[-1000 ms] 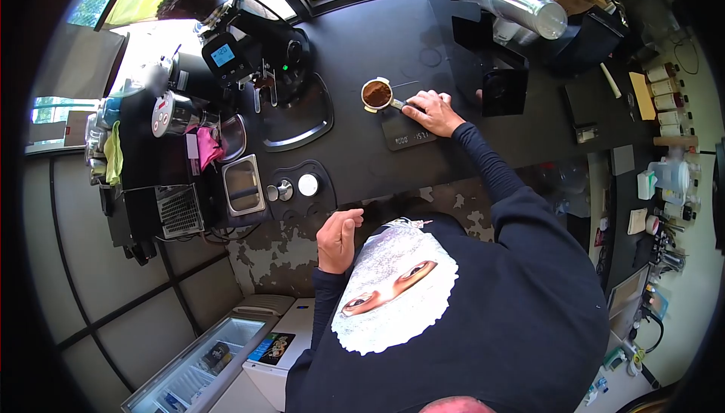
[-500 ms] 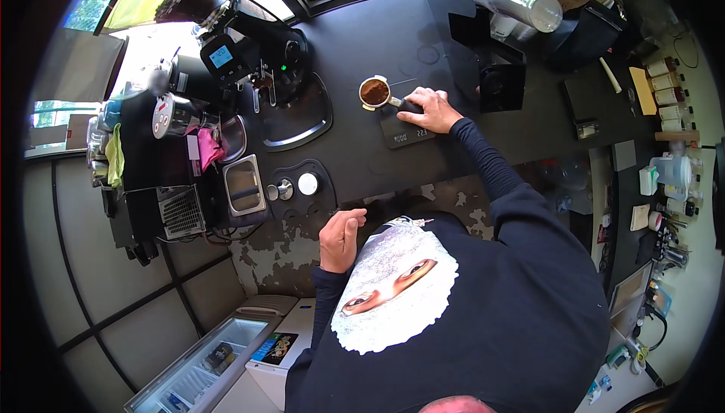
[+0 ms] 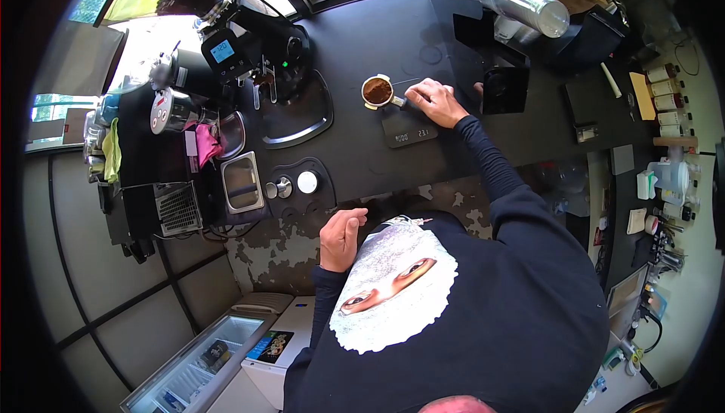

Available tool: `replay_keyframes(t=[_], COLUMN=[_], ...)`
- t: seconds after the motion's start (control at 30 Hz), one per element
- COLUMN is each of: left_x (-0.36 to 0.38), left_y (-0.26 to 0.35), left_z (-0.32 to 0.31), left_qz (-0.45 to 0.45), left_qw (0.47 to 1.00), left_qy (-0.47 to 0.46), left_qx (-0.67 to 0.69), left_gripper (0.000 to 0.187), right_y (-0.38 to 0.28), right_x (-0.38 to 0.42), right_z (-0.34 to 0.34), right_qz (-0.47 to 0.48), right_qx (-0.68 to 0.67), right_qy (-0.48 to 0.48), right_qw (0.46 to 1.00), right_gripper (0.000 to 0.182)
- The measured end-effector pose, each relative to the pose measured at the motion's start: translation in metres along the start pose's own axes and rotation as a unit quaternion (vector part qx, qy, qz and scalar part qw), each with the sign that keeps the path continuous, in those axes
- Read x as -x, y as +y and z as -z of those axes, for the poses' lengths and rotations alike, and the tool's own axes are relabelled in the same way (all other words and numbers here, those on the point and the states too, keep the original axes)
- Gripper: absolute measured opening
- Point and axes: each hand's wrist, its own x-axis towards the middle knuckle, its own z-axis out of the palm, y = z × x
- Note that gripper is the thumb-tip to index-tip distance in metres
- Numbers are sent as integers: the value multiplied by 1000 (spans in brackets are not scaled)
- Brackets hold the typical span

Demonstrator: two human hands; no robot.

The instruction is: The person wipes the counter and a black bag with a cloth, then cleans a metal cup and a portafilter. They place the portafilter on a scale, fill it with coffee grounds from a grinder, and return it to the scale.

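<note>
A portafilter (image 3: 377, 92) heaped with brown ground coffee sits by the far edge of a black digital scale (image 3: 410, 132) with lit digits. My right hand (image 3: 438, 103) is at its dark handle, with curled fingers and thumb drawn together over it; the hand hides part of the grip. A thin straight tool (image 3: 408, 81) lies just beyond the basket. My left hand (image 3: 341, 239) hovers near my body, in front of the counter edge, palm turned inward, fingers loosely extended and holding nothing.
A coffee grinder (image 3: 257, 50) with a lit display stands at the left, above a dark tray (image 3: 317, 122). Nearer are a steel pan (image 3: 243, 183) and a tamping mat (image 3: 321, 200) with small metal tools. Stacked clear cups (image 3: 513, 1) lie at the back right.
My right hand has shifted slightly right along the handle, its fingers more bunched. The scale's digits have gone from 22.3 to 23.1. My left hand has barely moved.
</note>
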Motion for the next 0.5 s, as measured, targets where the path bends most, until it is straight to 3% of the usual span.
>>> replay_keyframes(t=[0.23,0.5], left_x=[-5,-10], left_y=[1,-8], left_z=[2,11], left_qz=[-1,-21], left_qw=[1000,1000], left_qy=[1,-12], left_qx=[6,1], left_gripper=[28,33], right_y=[1,-55], right_x=[-4,4], right_z=[5,10], right_qz=[22,141], right_qx=[-28,-22], right_qy=[28,236], right_qw=[999,961], right_gripper=[54,68])
